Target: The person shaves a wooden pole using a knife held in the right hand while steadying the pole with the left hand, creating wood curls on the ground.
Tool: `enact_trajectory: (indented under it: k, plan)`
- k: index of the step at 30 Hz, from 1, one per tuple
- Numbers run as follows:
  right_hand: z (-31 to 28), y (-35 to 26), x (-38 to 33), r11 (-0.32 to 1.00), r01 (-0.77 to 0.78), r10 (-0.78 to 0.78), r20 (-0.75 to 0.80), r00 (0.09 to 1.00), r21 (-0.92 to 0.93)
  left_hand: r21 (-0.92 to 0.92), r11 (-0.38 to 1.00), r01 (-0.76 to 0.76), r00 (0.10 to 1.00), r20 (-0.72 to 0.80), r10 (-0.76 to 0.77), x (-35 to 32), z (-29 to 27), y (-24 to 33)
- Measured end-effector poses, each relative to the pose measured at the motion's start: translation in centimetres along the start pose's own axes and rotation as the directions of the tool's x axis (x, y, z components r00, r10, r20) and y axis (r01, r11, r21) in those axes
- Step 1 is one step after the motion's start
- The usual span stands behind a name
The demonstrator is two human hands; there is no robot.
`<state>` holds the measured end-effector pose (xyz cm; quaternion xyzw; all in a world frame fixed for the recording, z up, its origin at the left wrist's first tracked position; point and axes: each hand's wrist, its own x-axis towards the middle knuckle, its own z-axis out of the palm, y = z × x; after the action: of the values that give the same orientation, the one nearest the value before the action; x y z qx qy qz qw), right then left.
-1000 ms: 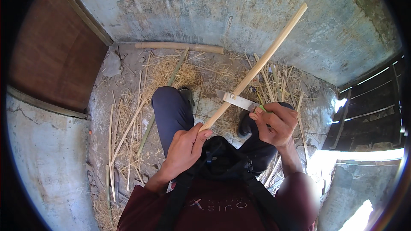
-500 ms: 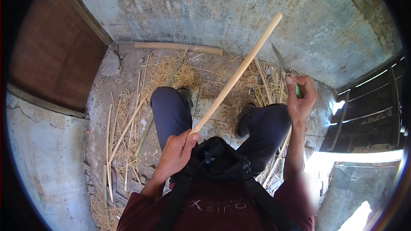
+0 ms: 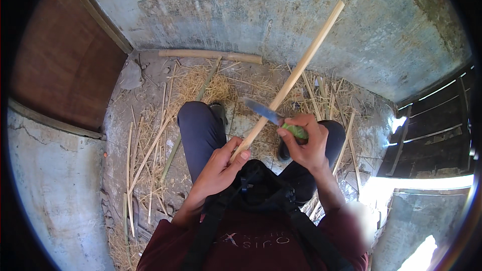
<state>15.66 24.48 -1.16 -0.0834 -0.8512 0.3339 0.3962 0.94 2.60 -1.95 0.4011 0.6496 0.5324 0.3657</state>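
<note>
My left hand [image 3: 221, 166] grips the lower end of a long pale wooden stick [image 3: 306, 60], which slants up and away to the right. My right hand [image 3: 307, 145] is closed round the green handle of a knife [image 3: 263, 111]. The blade lies across the lower half of the stick, a short way above my left hand, its tip pointing up and to the left. From this view I cannot tell whether the edge bites into the wood. Both hands are above my lap, between my knees.
Thin shavings [image 3: 201, 83] and loose strips [image 3: 150, 155] litter the floor on both sides. A bamboo pole [image 3: 211, 56] lies along the foot of the stained wall [image 3: 211, 20]. To the left is a brown door panel [image 3: 60, 60]; dark slats [image 3: 432, 130] stand to the right.
My right hand has swung the knife down and left from beside the stick onto it. The stick has shifted slightly, its far end a little higher and further right.
</note>
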Motion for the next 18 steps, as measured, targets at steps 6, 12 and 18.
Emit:
enact_trajectory:
  k: [6, 12, 18]
  plan:
    - [0.8, -1.4, 0.1, 0.988, 0.151, -0.150, 0.027, 0.988, -0.026, -0.118, 0.993, -0.016, 1.000, -0.006, 0.015, 0.8, 0.4, 1.4]
    - [0.5, -2.1, -0.2, 0.975, 0.205, -0.201, 0.049, 0.978, -0.086, -0.160, 0.987, 0.005, 1.000, -0.005, -0.006, 0.9, 1.0, 2.3]
    - [-0.4, -0.2, 0.7, 0.984, 0.146, -0.159, -0.137, 0.978, -0.104, -0.149, 0.989, 0.016, 1.000, -0.015, -0.018, 0.9, 1.1, 2.5]
